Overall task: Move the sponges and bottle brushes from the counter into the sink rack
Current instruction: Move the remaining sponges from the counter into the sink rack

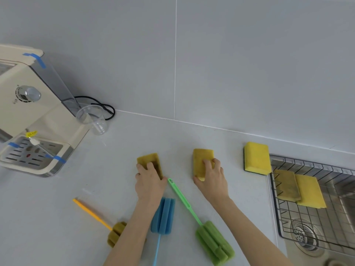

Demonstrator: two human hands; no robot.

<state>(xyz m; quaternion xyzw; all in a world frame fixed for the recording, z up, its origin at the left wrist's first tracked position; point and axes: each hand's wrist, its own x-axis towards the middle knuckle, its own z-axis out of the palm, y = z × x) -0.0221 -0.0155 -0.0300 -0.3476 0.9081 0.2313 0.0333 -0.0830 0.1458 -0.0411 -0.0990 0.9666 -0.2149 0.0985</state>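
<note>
My left hand (148,179) grips an olive-yellow sponge (148,159) lying on the counter. My right hand (211,179) grips a second yellow sponge (201,158) to its right. A brighter yellow sponge with a dark underside (256,157) lies by the sink's edge. The wire sink rack (299,214) at the right holds two flat yellow sponges (299,189). Three bottle brushes lie near me on the counter: a green one (211,239), a blue one (163,215) partly under my left arm, and a yellow-handled one (92,214) with an olive foam head.
A cream water dispenser (28,116) with a drip tray stands at the left, with a clear plastic cup (92,118) and a black cable (103,108) beside it. The steel sink with its drain (305,237) is at the right. A grey tiled wall backs the counter.
</note>
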